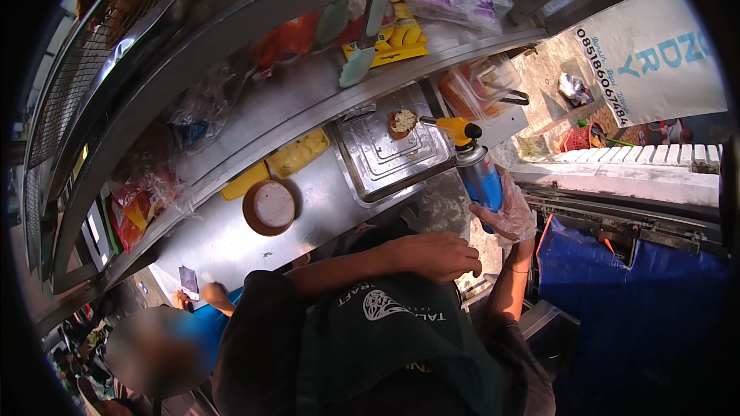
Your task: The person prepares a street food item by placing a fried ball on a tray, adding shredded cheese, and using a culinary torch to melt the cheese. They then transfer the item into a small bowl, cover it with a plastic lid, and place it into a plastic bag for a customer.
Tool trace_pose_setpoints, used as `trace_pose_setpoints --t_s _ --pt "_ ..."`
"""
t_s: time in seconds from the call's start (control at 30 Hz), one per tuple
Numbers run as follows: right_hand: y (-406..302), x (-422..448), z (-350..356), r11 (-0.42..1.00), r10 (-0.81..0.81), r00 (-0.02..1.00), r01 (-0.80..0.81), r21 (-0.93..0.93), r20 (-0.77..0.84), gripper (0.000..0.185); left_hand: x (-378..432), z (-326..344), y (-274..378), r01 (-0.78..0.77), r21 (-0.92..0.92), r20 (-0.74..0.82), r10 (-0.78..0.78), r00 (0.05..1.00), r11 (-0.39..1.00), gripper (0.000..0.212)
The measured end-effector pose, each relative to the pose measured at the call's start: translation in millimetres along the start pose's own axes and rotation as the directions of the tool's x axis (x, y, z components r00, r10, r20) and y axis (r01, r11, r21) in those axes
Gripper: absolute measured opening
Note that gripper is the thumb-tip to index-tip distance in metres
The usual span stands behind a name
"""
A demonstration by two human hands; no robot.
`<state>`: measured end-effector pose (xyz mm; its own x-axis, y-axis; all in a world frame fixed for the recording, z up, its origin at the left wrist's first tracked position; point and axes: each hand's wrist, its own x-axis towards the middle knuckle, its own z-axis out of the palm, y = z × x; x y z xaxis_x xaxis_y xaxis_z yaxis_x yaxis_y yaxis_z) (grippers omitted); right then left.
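My right hand (pixel 509 211), in a clear plastic glove, grips the blue gas canister of a blowtorch (pixel 478 179) with a yellow head. Its nozzle points left at a browned piece of food with a pale crumbly topping (pixel 403 122), on a metal tray (pixel 378 188); no flame can be made out. Bare and with curled fingers, my left hand (pixel 444 257) hangs before my apron, below the tray; its palm is hidden. Left of the tray lie a yellow container of pale pieces (pixel 299 155), a yellow lid or box (pixel 245 181) and a round brown tub (pixel 268 208).
Above the steel counter (pixel 324 211) runs a shelf (pixel 272 110) with plastic bags and a yellow packet (pixel 399 40). Tongs (pixel 370 23) hang over its edge. A clear plastic container (pixel 477 86) stands beyond the tray. Another person (pixel 214 323) is at the counter's left end, hands near a banknote (pixel 188 280).
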<state>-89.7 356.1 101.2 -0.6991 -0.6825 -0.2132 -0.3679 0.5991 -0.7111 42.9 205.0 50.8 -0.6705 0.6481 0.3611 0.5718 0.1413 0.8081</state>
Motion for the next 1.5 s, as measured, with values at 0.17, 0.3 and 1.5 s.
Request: trace_pose_setpoints --t_s 0.17,0.3,1.5 --pt "17.9 -15.9 8.3 0.997 0.027 0.999 -0.025 0.072 -0.018 0.086 2.2 5.8 0.1 -0.001 -0.028 0.026 0.002 1.0 1.0 0.021" --pt "26.4 -28.0 2.9 1.0 -0.027 0.996 0.026 0.009 0.08 0.088 1.9 7.6 1.1 -0.003 -0.022 0.017 0.003 1.0 1.0 0.021" --pt "3.5 6.2 -13.2 0.993 -0.047 0.996 0.038 0.111 0.075 0.084 -7.9 10.6 12.5 0.051 -0.011 0.054 -0.05 0.997 0.999 0.023"
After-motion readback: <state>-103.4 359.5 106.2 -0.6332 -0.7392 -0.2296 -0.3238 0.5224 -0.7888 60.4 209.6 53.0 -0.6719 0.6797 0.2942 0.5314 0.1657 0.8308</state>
